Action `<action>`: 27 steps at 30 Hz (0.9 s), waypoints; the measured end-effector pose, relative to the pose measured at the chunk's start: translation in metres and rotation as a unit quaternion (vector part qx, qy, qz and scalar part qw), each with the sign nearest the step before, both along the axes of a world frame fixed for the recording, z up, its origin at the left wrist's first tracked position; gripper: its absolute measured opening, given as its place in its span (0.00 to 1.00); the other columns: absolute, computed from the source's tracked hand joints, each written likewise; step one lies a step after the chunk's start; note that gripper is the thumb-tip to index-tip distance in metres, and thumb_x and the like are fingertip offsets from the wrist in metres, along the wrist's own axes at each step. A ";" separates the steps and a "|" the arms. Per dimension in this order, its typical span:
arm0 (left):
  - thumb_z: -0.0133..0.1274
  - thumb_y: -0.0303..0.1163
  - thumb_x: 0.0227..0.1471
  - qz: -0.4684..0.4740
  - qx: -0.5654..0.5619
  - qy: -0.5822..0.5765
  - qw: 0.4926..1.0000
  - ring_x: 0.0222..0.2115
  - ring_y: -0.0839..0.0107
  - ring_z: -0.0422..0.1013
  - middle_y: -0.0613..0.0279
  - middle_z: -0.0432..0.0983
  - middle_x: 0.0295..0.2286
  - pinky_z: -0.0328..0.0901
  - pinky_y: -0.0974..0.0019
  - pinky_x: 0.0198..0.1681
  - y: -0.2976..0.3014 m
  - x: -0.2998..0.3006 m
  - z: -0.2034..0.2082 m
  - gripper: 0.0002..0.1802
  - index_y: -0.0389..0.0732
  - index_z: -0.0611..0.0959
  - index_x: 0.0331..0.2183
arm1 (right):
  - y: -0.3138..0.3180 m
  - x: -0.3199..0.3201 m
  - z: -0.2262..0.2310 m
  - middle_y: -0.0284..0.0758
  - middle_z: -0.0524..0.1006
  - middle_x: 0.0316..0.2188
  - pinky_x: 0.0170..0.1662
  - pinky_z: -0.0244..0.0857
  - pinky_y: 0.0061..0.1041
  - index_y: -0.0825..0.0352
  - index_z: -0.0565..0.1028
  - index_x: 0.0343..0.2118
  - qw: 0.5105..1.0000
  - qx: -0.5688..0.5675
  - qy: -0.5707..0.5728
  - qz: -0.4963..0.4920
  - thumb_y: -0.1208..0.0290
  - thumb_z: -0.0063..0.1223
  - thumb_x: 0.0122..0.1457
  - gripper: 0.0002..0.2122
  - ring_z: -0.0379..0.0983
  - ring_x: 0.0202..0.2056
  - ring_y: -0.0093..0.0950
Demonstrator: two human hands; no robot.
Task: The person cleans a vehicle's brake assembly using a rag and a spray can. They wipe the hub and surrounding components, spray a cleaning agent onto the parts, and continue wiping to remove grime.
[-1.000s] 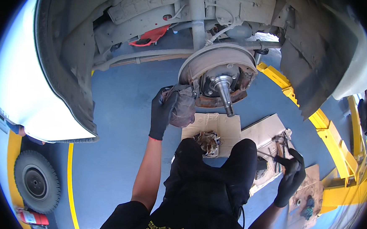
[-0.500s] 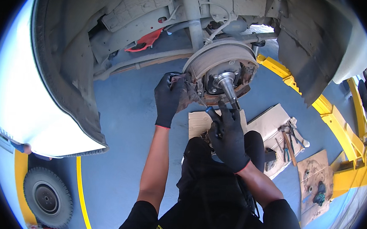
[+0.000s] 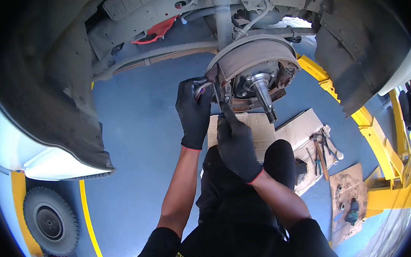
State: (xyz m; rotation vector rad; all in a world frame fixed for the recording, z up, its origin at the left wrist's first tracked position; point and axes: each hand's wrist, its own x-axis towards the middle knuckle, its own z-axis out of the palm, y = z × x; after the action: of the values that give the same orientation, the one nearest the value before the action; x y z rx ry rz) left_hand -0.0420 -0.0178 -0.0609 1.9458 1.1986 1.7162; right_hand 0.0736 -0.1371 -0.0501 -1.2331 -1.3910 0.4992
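My left hand (image 3: 192, 113), in a black glove, is closed around a crumpled dark cloth (image 3: 200, 86) at the left edge of the brake assembly. A screwdriver-like tool (image 3: 217, 94) is in my black-gloved right hand (image 3: 236, 142); its thin shaft points up toward the cloth, and its blue handle is mostly hidden by the fingers. Whether the tip touches the cloth or the brake, I cannot tell. Just beyond both hands is the exposed drum brake, with a curved brake shoe (image 3: 257, 56) and a bare metal spindle (image 3: 264, 94) sticking out toward me.
Cardboard sheets (image 3: 287, 133) lie below the brake; pliers and a hammer (image 3: 322, 159) rest at their right. Another stained cardboard piece (image 3: 348, 184) holds small parts. Yellow lift arms (image 3: 370, 129) stand right, near another person (image 3: 410, 101). A wheel (image 3: 50, 222) lies lower left.
My right hand has moved left and up with the tool, close to my left hand. The cloth, which hung spread beside the brake, is now bunched in my left hand.
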 end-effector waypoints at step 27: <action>0.59 0.31 0.63 0.064 -0.006 0.007 0.998 0.42 0.46 0.80 0.49 0.82 0.42 0.73 0.50 0.48 -0.004 -0.005 -0.080 0.11 0.36 0.83 0.44 | 0.006 -0.001 -0.063 0.56 0.79 0.27 0.37 0.68 0.53 0.71 0.69 0.69 0.997 -0.058 0.008 0.050 0.72 0.47 0.72 0.24 0.79 0.31 0.56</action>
State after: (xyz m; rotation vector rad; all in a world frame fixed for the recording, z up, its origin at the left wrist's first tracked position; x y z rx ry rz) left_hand -0.0472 -0.0221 -0.1414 1.9144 1.3624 1.7551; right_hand 0.0729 -0.1312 -0.1136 -1.2542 -1.4323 0.6666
